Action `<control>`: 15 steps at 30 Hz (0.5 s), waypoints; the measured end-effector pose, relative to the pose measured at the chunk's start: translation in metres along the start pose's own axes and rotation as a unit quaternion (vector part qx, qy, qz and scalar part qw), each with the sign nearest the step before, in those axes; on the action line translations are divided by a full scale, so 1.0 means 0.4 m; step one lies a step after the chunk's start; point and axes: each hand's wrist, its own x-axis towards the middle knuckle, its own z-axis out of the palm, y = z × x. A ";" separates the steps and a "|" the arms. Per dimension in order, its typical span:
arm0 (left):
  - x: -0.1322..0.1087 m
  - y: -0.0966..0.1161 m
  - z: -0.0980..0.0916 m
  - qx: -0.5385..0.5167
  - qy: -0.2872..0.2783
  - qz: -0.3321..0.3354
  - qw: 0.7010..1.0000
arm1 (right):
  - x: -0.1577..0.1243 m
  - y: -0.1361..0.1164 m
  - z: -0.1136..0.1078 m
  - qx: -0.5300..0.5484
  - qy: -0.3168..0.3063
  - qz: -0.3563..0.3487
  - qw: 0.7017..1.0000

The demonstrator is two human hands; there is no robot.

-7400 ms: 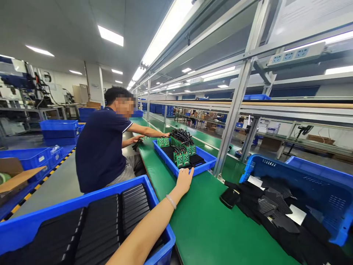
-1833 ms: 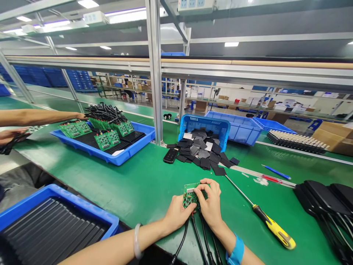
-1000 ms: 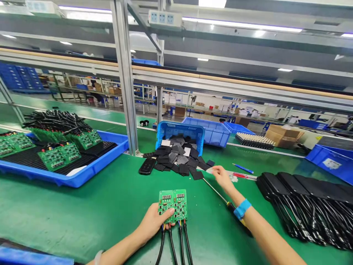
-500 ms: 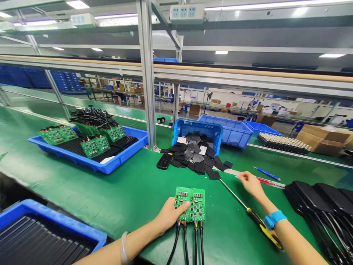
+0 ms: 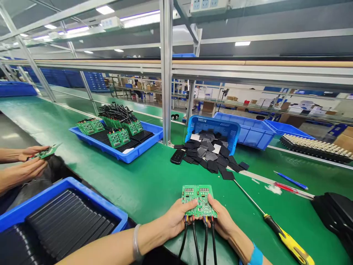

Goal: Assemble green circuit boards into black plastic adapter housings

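A pair of joined green circuit boards [image 5: 203, 209] with small digit displays is held upright-facing between both hands above the green table. My left hand [image 5: 175, 217] grips its left side, thumb lying across the front. On the right edge, my right hand [image 5: 224, 221] is closed with its thumb on the face; the fingers behind are partly hidden. Several black cables [image 5: 205, 243] with coloured wire ends hang from the lower edge. Right of my hands lies a long screwdriver [image 5: 286, 235] with a yellow and black handle, its tip near a black pad [image 5: 228, 175].
Black pads spill from a tipped blue basket [image 5: 234, 134], beside a black remote-like device [image 5: 177, 156]. A blue tray [image 5: 128, 157] bears more boards. At left, a co-worker's hands [image 5: 30, 167] hold a board behind another blue tray [image 5: 124, 221]. A blue pen [image 5: 291, 180] lies right.
My right hand has come from the table's right side to the boards and taken their right edge. The view has turned left, bringing a co-worker's hands into sight.
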 end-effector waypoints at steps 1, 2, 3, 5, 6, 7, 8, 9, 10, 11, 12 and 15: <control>-0.004 0.000 0.007 -0.009 0.004 -0.001 1.000 | -0.005 0.001 0.000 0.032 0.014 0.004 0.999; -0.007 0.001 0.013 -0.015 0.009 -0.002 1.000 | -0.011 0.002 -0.001 0.070 0.028 0.008 0.997; -0.009 0.001 0.019 -0.019 0.015 -0.005 1.000 | -0.017 0.004 -0.001 0.112 0.041 0.013 0.993; -0.009 0.003 0.027 -0.021 0.023 -0.005 0.999 | -0.028 0.007 0.000 0.184 0.053 0.026 0.981; -0.008 0.004 0.027 -0.020 0.023 -0.004 1.000 | -0.032 0.009 0.000 0.205 0.054 0.032 0.977; -0.006 0.004 0.026 -0.019 0.022 -0.004 1.000 | -0.034 0.012 0.000 0.221 0.053 0.038 0.973; -0.003 0.005 0.024 -0.016 0.021 -0.003 1.000 | -0.035 0.016 0.001 0.235 0.054 0.044 0.970; -0.001 0.005 0.021 -0.014 0.021 -0.003 1.000 | -0.034 0.022 0.001 0.249 0.057 0.047 0.966; 0.002 0.005 0.018 -0.013 0.022 -0.003 1.000 | -0.031 0.028 0.002 0.264 0.058 0.048 0.962; 0.003 0.006 0.016 -0.012 0.024 -0.003 1.000 | -0.027 0.034 0.003 0.279 0.058 0.048 0.957; 0.003 0.006 0.016 -0.015 0.025 -0.005 1.000 | -0.023 0.041 0.006 0.295 0.057 0.048 0.952; 0.000 0.015 0.031 -0.040 0.002 -0.014 0.999 | -0.009 0.058 0.021 0.343 0.027 0.065 0.937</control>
